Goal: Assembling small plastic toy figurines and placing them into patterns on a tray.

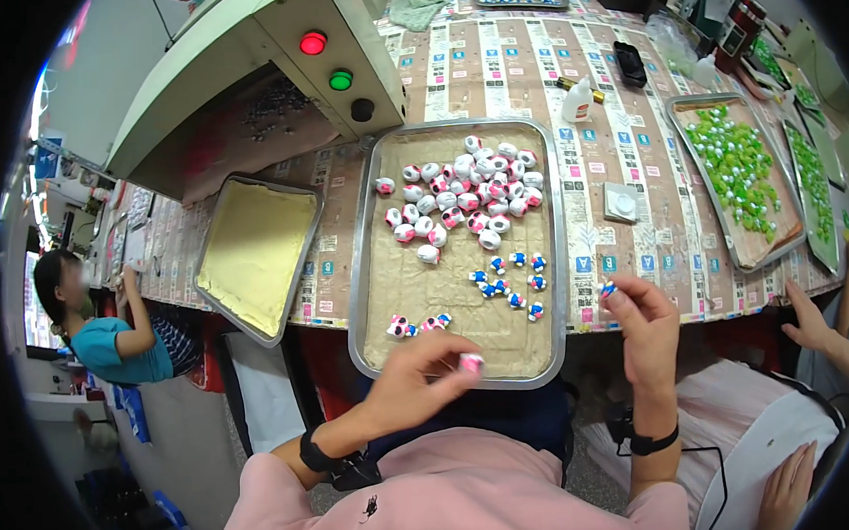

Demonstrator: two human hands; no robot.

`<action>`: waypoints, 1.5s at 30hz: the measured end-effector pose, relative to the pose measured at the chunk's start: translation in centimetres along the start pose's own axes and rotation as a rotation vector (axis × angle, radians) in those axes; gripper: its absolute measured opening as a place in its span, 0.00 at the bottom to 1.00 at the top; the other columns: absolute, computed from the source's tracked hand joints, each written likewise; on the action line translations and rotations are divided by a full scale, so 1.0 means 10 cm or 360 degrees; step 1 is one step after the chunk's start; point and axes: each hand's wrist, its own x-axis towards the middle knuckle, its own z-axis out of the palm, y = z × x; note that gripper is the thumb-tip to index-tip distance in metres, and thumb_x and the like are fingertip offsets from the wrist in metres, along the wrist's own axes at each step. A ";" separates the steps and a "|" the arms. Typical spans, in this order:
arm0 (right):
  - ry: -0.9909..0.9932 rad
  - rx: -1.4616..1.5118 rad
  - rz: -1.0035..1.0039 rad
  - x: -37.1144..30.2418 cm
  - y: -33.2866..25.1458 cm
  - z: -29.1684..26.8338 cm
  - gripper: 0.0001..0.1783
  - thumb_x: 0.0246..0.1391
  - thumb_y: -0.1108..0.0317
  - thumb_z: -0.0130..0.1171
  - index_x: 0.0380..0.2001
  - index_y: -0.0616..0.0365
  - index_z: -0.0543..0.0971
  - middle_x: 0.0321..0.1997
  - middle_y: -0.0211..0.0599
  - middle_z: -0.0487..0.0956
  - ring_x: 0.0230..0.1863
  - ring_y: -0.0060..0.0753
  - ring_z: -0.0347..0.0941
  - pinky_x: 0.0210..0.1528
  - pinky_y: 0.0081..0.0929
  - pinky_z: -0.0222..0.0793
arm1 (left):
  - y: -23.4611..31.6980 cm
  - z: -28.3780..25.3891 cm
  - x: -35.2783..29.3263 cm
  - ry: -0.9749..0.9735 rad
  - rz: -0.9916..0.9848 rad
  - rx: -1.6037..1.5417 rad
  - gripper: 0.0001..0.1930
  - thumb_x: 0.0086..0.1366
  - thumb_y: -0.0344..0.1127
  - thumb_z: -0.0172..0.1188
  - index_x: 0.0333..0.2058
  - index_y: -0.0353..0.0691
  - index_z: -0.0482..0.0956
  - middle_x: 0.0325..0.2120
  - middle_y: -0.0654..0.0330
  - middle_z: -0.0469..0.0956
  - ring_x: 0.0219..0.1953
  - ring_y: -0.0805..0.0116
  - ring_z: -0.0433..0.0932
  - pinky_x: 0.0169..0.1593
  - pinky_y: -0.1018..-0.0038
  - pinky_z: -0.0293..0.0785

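Two hands at a metal tray (435,288), seen from above. We note that the hands are well apart, each pinched on one small piece. The left hand (409,379) grips a pink-and-white piece (471,363) between thumb and fingers, above the near part of the tray; the right hand (649,331) grips a blue-and-white piece (608,291) at its fingertips, outside the tray's right rim. The two held pieces are thus separated sideways, the right one farther forward; their long axes are too small for us to tell.

Between and ahead of the hands we find a loose group of small blue-and-white figures (499,287), to the left of the right hand and forward-right of the left. A few pink-and-black figures (399,327) lie just beyond the left hand, which is the nearer one. Farther forward rests a heap of larger white-and-pink pieces (485,166).

The raised right rim stands between the right hand and the tray's contents. Around it on the desk (590,258) we see a yellow-lined tray (253,253) and a machine housing (277,35) to the left, with a white bottle (578,103), a small square block (621,202) and a tray of green pieces (738,171) to the right.
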 end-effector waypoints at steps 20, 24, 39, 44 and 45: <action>-0.0088 0.0467 -0.0149 -0.01 0.48 0.63 0.12 0.55 0.76 0.61 0.43 0.67 0.78 0.39 0.33 0.79 0.39 0.19 0.74 0.43 0.17 0.69 | -0.38 -0.33 -0.18 0.1342 0.0175 -0.0354 0.12 0.60 0.26 0.62 0.43 0.32 0.75 0.34 0.64 0.77 0.36 0.79 0.74 0.42 0.83 0.70; -0.0145 0.0480 -0.0136 0.02 0.49 0.70 0.11 0.54 0.76 0.61 0.42 0.66 0.79 0.38 0.31 0.79 0.39 0.18 0.73 0.43 0.15 0.69 | -0.38 -0.34 -0.25 0.1428 0.0224 -0.0360 0.12 0.60 0.26 0.62 0.43 0.32 0.75 0.34 0.63 0.77 0.36 0.79 0.74 0.44 0.82 0.70; -0.0280 0.0433 -0.0247 0.36 0.91 1.17 0.11 0.54 0.75 0.62 0.42 0.64 0.79 0.37 0.30 0.79 0.38 0.17 0.74 0.42 0.15 0.69 | -0.90 -0.85 -0.07 0.1661 0.0353 -0.0267 0.13 0.60 0.28 0.62 0.43 0.32 0.75 0.34 0.63 0.77 0.36 0.79 0.73 0.43 0.82 0.70; -0.0326 0.0350 -0.0230 0.37 0.98 1.20 0.12 0.55 0.75 0.61 0.43 0.65 0.78 0.38 0.30 0.79 0.38 0.17 0.74 0.43 0.15 0.70 | -0.95 -0.93 -0.08 0.1709 0.0321 -0.0264 0.13 0.60 0.29 0.62 0.43 0.32 0.75 0.34 0.63 0.77 0.36 0.78 0.73 0.43 0.82 0.69; -0.0316 0.0324 -0.0243 0.32 0.96 1.24 0.12 0.55 0.75 0.61 0.43 0.65 0.78 0.38 0.30 0.79 0.38 0.17 0.74 0.43 0.15 0.70 | -0.89 -0.97 -0.11 0.1690 0.0305 -0.0255 0.13 0.60 0.29 0.62 0.43 0.32 0.75 0.34 0.63 0.77 0.36 0.78 0.73 0.43 0.82 0.69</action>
